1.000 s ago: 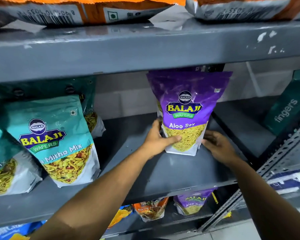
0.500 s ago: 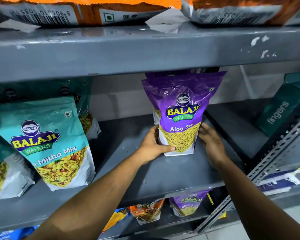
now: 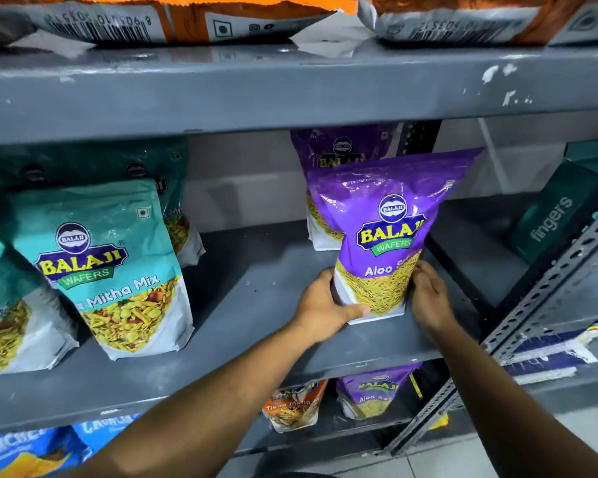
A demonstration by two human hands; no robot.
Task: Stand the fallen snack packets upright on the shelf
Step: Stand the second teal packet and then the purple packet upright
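Note:
A purple Aloo Sev packet (image 3: 387,215) stands on the grey middle shelf (image 3: 256,305), leaning a little to the right at its top. My left hand (image 3: 325,305) grips its lower left corner and my right hand (image 3: 428,298) presses against its lower right side. A second purple packet (image 3: 328,157) stands upright right behind it, mostly hidden. Teal Mitha Mix packets (image 3: 114,267) stand upright at the left of the same shelf.
Orange packets (image 3: 173,19) lie flat on the shelf above. A teal "fingers" box (image 3: 549,215) leans on the neighbouring shelf at right, past a perforated steel upright (image 3: 546,291). Below are an orange packet (image 3: 294,405), a purple packet (image 3: 373,395) and blue packets (image 3: 32,453).
Both hands have drawn the purple packet forward and slightly right on the shelf, its top now leaning right. The packet behind it shows more.

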